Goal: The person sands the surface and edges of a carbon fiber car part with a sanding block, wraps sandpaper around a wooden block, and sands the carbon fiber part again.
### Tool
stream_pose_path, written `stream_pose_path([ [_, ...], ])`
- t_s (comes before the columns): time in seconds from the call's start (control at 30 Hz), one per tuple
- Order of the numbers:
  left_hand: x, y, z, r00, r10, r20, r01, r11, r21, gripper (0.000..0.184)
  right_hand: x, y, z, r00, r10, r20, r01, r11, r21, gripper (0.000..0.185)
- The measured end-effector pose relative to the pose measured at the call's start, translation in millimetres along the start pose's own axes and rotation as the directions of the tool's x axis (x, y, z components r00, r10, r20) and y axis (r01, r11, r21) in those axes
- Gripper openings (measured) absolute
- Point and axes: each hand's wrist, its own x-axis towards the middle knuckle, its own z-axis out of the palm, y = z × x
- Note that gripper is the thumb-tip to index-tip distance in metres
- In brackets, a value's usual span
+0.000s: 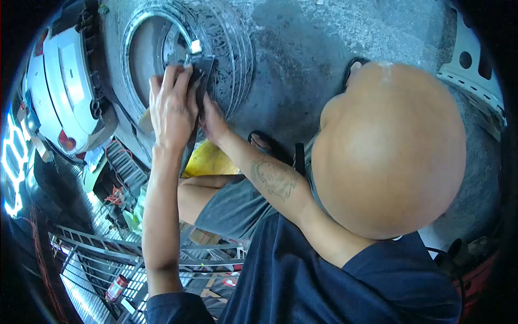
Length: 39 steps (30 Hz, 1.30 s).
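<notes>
My left hand (171,110) reaches forward with its fingers bent over a dark flat piece (204,66), gripping it from the left. My right hand (215,121) is against the lower right side of the same piece, its fingers partly hidden behind it. The kind of piece cannot be made out. Beneath both hands lies a large round thing with wet-looking grey rings (234,59) and a pale rim. A white-ended pale tube or strip (195,46) shows just beyond my left fingertips. Something yellow (208,159) lies below my right wrist.
A person's head (394,151) fills the right side, close to my right arm. Sandalled feet (259,141) stand on the wet concrete floor (291,70). A white car bumper (67,81) stands left, a perforated metal panel (469,56) right, a metal rack (102,248) lower left.
</notes>
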Motion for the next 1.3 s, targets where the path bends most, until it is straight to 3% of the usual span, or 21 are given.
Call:
stream_pose_path([
  [0.17, -38, 5, -5, 0.998, -0.023, -0.051, 0.024, 1.0, 0.018, 0.037, -1, -3, 3, 0.999, -0.029, 0.026, 0.03, 1.0, -0.001, 0.046],
  [0.3, -2, 4, 8, 0.996, -0.008, -0.085, 0.007, 1.0, -0.005, 0.043, 0, -1, 1, 1.0, 0.004, 0.007, -0.004, 1.0, -0.007, 0.047],
  [0.43, -44, 7, 4, 0.997, -0.034, -0.074, 0.038, 0.997, 0.064, 0.042, 1, -3, 3, 0.999, -0.013, 0.032, 0.013, 1.0, -0.009, 0.047],
  [0.6, 4, 6, 15, 0.993, -0.026, -0.115, 0.024, 1.0, -0.017, 0.041, 2, -2, 2, 1.0, -0.016, 0.02, 0.016, 1.0, 0.002, 0.048],
  [0.77, -40, 11, 1, 0.995, -0.033, -0.092, 0.035, 0.999, 0.019, 0.041, 4, -4, -6, 0.995, 0.013, 0.097, -0.006, 0.998, -0.069, 0.052],
  [0.87, -9, 8, 6, 0.997, -0.031, -0.071, 0.029, 0.999, -0.029, 0.043, 1, -4, 7, 0.998, -0.066, -0.01, 0.066, 0.997, 0.047, 0.05],
  [0.93, -14, 7, 10, 0.995, -0.047, -0.084, 0.043, 0.998, -0.043, 0.044, 8, 11, -14, 0.999, 0.024, 0.046, -0.025, 1.0, 0.008, 0.048],
  [1.0, -32, 10, 5, 0.995, -0.069, -0.07, 0.068, 0.997, -0.022, 0.043, 15, 17, -15, 0.991, -0.094, 0.1, 0.088, 0.994, 0.061, 0.047],
  [1.03, -46, 7, 7, 0.996, -0.07, -0.058, 0.071, 0.997, 0.02, 0.041, 19, 17, -19, 0.993, -0.04, 0.111, 0.037, 0.999, 0.03, 0.046],
  [1.13, -24, 6, 5, 0.996, -0.063, -0.062, 0.062, 0.998, -0.024, 0.041, 13, 9, -2, 0.991, -0.118, 0.06, 0.114, 0.992, 0.062, 0.048],
  [1.17, -12, 6, 7, 0.996, -0.061, -0.069, 0.059, 0.998, -0.029, 0.041, 7, 4, -6, 0.991, -0.053, 0.119, 0.053, 0.999, 0.001, 0.056],
  [1.3, -40, 9, 10, 0.996, -0.043, -0.076, 0.045, 0.999, 0.027, 0.043, 4, 0, -26, 0.996, -0.045, 0.08, 0.048, 0.998, -0.032, 0.055],
])
